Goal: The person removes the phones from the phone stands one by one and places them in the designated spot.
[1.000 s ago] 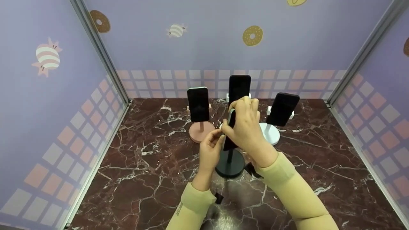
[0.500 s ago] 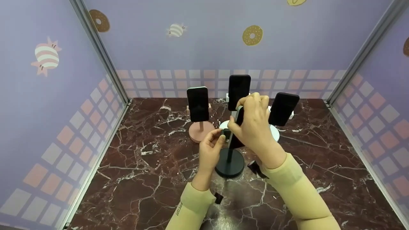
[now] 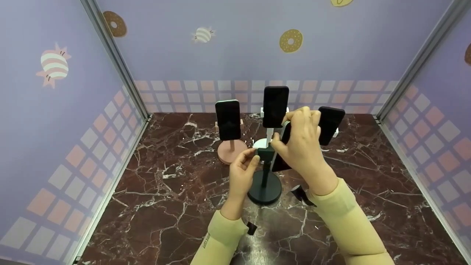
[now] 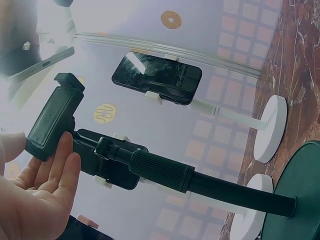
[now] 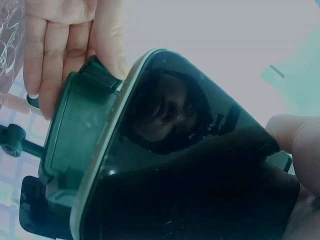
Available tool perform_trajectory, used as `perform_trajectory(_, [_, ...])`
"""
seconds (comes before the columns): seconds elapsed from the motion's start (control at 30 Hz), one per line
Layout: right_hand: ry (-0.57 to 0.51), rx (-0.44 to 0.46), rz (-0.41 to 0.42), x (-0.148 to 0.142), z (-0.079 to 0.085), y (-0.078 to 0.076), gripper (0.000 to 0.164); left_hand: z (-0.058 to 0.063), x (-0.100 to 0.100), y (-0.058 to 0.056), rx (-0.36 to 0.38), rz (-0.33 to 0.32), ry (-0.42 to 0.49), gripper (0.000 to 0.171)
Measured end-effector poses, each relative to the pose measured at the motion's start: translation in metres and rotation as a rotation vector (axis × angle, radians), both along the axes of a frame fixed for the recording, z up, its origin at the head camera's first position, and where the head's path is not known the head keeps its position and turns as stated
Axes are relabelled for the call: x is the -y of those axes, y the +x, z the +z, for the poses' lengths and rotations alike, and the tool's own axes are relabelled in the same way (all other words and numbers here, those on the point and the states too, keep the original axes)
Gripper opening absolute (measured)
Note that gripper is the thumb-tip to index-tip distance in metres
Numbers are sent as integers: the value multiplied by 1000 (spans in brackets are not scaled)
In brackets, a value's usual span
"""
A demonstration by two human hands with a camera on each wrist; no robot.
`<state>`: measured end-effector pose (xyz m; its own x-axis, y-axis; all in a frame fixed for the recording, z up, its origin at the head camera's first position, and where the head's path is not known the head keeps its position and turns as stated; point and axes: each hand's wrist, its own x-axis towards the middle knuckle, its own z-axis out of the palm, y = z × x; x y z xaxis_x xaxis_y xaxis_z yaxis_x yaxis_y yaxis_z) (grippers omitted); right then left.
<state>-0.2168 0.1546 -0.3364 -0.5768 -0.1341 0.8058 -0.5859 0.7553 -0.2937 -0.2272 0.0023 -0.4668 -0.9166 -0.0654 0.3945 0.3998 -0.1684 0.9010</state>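
Observation:
My left hand [image 3: 242, 175] pinches the left end of the dark green clamp [image 3: 265, 154] on top of a phone stand [image 3: 265, 188]. In the left wrist view the fingers support the holder [image 4: 56, 119] from one side, and no phone sits in it. My right hand [image 3: 303, 149] grips a smartphone [image 3: 281, 163] by its edges, tilted, just right of the clamp. The phone [image 5: 190, 185] fills much of the right wrist view, its dark screen reflecting, with the green holder [image 5: 82, 130] close behind its pale edge. Part of the phone is hidden by my right hand.
Three stands behind carry phones: a pink one [image 3: 232, 151] at left, a white one [image 3: 260, 142] in the middle, another at right whose phone [image 3: 331, 125] is partly covered by my hand. Marbled tabletop [image 3: 165, 206] surrounds them, with purple walls [image 3: 235, 55] on the sides and back.
My right hand has moved right with the phone, away from the green stand's clamp, which now shows. My left hand stays at the clamp.

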Motion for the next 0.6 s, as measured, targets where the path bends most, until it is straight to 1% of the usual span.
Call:
perform_trajectory(0.27, [-11, 3, -39, -14, -4, -3, 34, -4, 1, -1, -18, -4, 25, 30])
perform_trajectory(0.37, [-26, 9, -52, -20, -8, -5, 34, -6, 2, -1, -20, 0, 11, 30])
perform_trajectory(0.47, [-43, 29, -71, -26, -11, -7, 35, -7, 2, -2, -5, 6, -12, 29])
perform_trajectory(0.53, [-56, 53, -87, -30, -13, -7, 35, -10, 2, -2, -3, 6, -26, 33])
perform_trajectory(0.6, [-65, 81, -100, -34, -14, -7, 34, -13, 2, -3, -3, -6, -22, 46])
